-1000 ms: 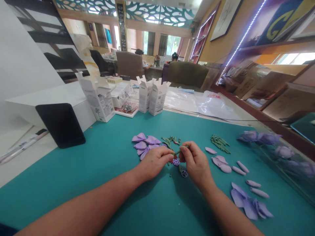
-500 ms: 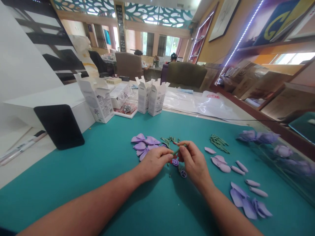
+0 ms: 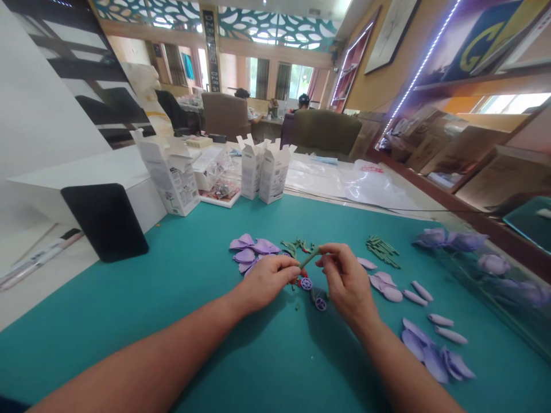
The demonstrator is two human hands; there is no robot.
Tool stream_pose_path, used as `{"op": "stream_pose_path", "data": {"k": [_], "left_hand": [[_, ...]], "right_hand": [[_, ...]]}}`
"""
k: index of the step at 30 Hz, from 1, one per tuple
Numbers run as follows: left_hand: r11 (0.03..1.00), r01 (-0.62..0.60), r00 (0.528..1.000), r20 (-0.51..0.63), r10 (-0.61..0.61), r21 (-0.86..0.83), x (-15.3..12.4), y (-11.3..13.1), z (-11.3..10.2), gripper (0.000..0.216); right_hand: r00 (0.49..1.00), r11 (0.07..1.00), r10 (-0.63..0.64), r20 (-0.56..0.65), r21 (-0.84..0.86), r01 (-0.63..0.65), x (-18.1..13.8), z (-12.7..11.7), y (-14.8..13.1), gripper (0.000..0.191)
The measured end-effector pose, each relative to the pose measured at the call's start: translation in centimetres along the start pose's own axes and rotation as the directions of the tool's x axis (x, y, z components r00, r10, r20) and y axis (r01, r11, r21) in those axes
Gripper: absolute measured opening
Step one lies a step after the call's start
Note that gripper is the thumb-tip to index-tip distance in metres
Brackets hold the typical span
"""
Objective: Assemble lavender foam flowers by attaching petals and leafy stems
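Observation:
My left hand (image 3: 269, 284) pinches a thin green stem piece (image 3: 309, 259) between thumb and index finger; it slants up to the right. At its upper end is my right hand (image 3: 346, 281), thumb and index apart, the index fingertip close to or touching the stem's tip. Beneath the hands lie a purple spoked wheel-like piece (image 3: 306, 284) and a second one (image 3: 321, 304), with small red bits between. Green leaf-like parts (image 3: 301, 245) sit just behind. Purple petals (image 3: 253, 246) lie beside my left hand, partly hidden by it.
Green stem pieces (image 3: 382, 251), pale petals (image 3: 386, 285) and darker purple petals (image 3: 430, 347) lie to the right on the green mat (image 3: 275, 367). Assembled purple flowers (image 3: 495, 264) stand at far right. White boxes (image 3: 273, 172) and a black tablet-like panel (image 3: 105, 221) stand behind and left.
My right hand has moved slightly right and its fingers have loosened from the stem, so more of the stem shows. My left hand has stayed nearly in place, still pinching it.

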State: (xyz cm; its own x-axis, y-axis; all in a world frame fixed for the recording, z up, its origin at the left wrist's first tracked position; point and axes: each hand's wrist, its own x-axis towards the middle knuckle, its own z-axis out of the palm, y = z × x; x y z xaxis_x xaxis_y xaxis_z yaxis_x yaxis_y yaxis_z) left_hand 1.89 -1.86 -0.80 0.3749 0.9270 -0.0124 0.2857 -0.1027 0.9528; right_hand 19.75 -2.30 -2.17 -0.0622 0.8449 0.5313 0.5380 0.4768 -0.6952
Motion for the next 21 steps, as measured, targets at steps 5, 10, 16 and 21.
{"op": "stream_pose_path", "data": {"k": [5,10,16,21], "left_hand": [[0.999,-0.042,0.999,-0.001,0.042,0.033,-0.1,0.1,0.0,0.025],[0.997,-0.065,0.998,-0.002,0.065,0.049,-0.2,0.2,0.2,0.024],[1.000,-0.018,1.000,-0.016,0.019,0.011,0.0,0.1,0.1,0.026],[0.997,0.025,0.993,-0.117,-0.033,-0.069,0.2,0.1,-0.3,0.026]], "right_hand": [[0.999,1.000,-0.012,-0.047,0.020,0.013,-0.2,0.4,0.0,0.017],[0.997,0.998,-0.047,-0.057,0.048,0.050,-0.4,0.7,0.4,0.017],[0.999,0.998,0.032,0.015,0.044,-0.033,0.0,0.2,0.6,0.016],[0.997,0.995,0.031,0.072,-0.101,-0.024,0.9,-0.2,2.3,0.024]]}}
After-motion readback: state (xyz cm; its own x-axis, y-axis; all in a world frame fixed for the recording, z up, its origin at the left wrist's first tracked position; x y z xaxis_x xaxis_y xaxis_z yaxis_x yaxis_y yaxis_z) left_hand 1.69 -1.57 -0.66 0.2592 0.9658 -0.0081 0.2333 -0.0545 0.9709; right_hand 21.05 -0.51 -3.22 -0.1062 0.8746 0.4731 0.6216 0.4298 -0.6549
